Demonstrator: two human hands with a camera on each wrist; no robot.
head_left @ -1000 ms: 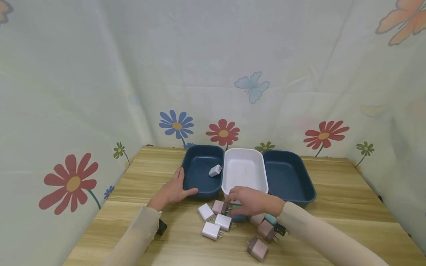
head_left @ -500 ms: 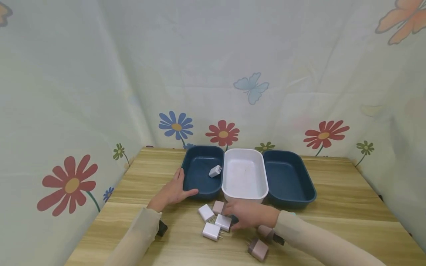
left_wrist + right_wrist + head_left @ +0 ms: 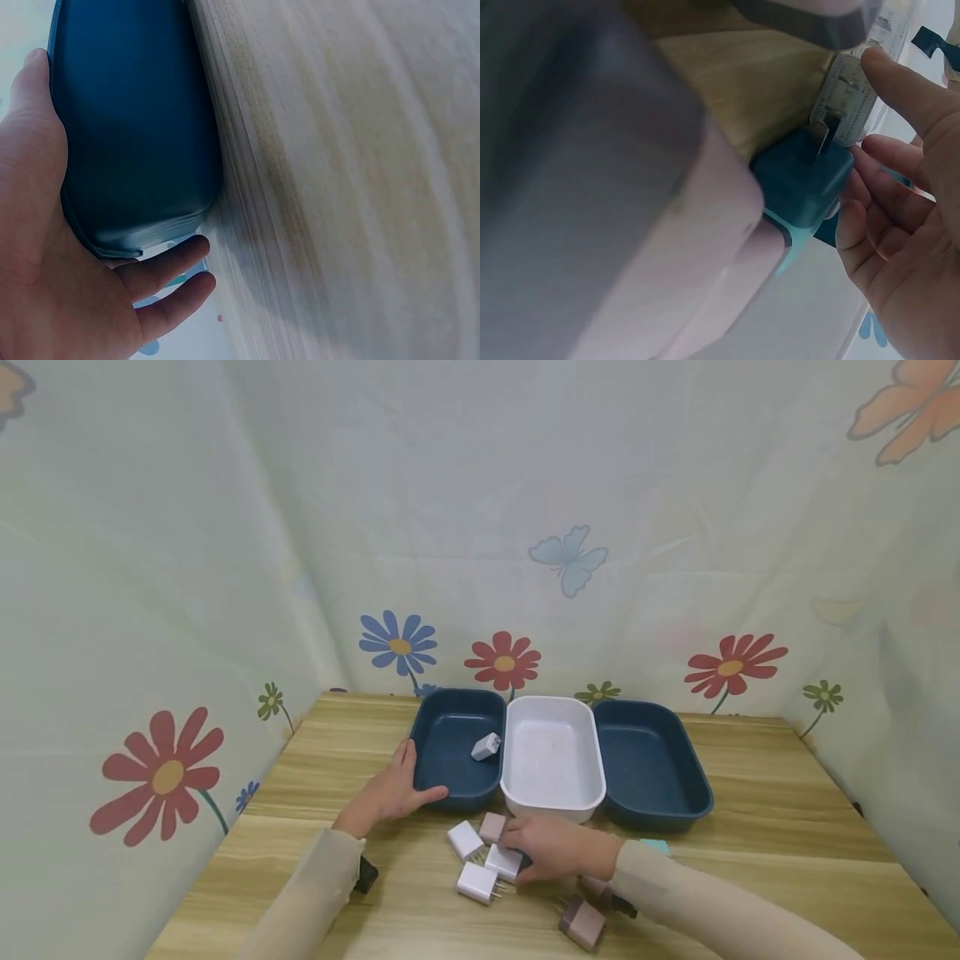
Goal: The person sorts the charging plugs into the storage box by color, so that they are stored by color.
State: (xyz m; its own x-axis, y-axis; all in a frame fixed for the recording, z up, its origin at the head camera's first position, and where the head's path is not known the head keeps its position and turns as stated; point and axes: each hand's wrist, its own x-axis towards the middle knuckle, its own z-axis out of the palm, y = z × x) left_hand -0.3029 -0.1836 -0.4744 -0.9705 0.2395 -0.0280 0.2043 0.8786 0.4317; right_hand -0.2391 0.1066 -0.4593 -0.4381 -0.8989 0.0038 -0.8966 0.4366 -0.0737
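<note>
My left hand [image 3: 390, 785] rests at the near left corner of the left blue bin [image 3: 457, 789], which holds one white charger [image 3: 486, 745]. In the left wrist view its fingers [image 3: 169, 270] are extended past the bin's end. My right hand [image 3: 558, 847] pinches a white plug-in charger [image 3: 502, 862] on the table; in the right wrist view the thumb and a finger sit at opposite sides of that labelled charger [image 3: 844, 97]. Two more white chargers [image 3: 466, 841] lie beside it, with a pink charger [image 3: 492, 827] behind. A teal charger [image 3: 802, 176] with metal prongs lies close to the fingers.
A white bin [image 3: 551, 760] and another blue bin [image 3: 652, 768] stand in a row right of the left bin. Pink chargers [image 3: 582, 923] lie nearer me, one partly under my right arm. A turquoise charger [image 3: 657, 845] shows behind the sleeve.
My right hand has come down from the white bin's front edge and shifted slightly left to the white charger. The left hand stays at the left blue bin.
</note>
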